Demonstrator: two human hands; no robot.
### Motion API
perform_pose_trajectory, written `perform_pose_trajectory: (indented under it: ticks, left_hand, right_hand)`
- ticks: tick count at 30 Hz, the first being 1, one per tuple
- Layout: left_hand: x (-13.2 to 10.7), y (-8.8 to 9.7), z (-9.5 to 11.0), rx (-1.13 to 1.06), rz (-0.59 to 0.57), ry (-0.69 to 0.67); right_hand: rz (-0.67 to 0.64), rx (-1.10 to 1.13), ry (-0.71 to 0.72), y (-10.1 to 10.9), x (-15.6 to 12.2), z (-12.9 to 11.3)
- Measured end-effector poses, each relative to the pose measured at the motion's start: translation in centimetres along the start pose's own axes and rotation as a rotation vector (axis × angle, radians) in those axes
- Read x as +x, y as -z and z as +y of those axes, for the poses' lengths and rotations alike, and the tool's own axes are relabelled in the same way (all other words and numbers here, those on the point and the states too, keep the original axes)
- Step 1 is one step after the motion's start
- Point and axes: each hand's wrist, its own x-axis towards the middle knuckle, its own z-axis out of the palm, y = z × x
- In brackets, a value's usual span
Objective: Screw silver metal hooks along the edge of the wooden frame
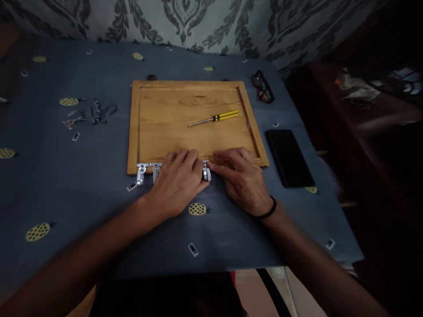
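Note:
A wooden cabinet door (172, 105) with a raised frame lies on the table. Silvery cabinet hinges sit along its near edge: one hinge (140, 174) at the left, a second hinge (155, 172) partly covered, and another hinge (207, 172) between my hands. My left hand (180, 182) is closed over the near edge, fingers curled and thumb below, gripping beside that last hinge. My right hand (243, 178) reaches in from the right, thumb and fingertips brought together at the hinge's plate; anything tiny between them is hidden. A yellow-and-black screwdriver (225, 116) rests on the door panel.
Small metal parts (99, 115) lie loosely at the left. Eyeglasses (263, 87) and a black phone (290, 158) are right of the door. A blue pineapple-print cloth (99, 189) covers the table, whose right edge drops off. A patterned curtain (185, 22) hangs behind.

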Motion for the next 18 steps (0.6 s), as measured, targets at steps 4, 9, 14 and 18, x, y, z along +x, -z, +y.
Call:
perform_pose_trajectory:
  ticks: [4, 9, 14, 18]
  left_hand:
    - [0.0, 0.0, 0.1, 0.008, 0.000, 0.013]
    - [0.0, 0.4, 0.5, 0.034, -0.045, 0.004]
    - [0.0, 2.5, 0.0, 0.016, -0.031, 0.050]
    - [-1.0, 5.2, -3.1, -0.111, 0.018, 0.143]
  right_hand:
    - [-0.023, -0.076, 0.003, 0.0, 0.0, -0.2]
    - [-0.015, -0.101, 0.039, 0.1, 0.2, -0.3]
    - [0.003, -0.076, 0.014, -0.1, -0.1, -0.4]
    - [-0.036, -0.059, -0.054, -0.5, -0.5, -0.5]
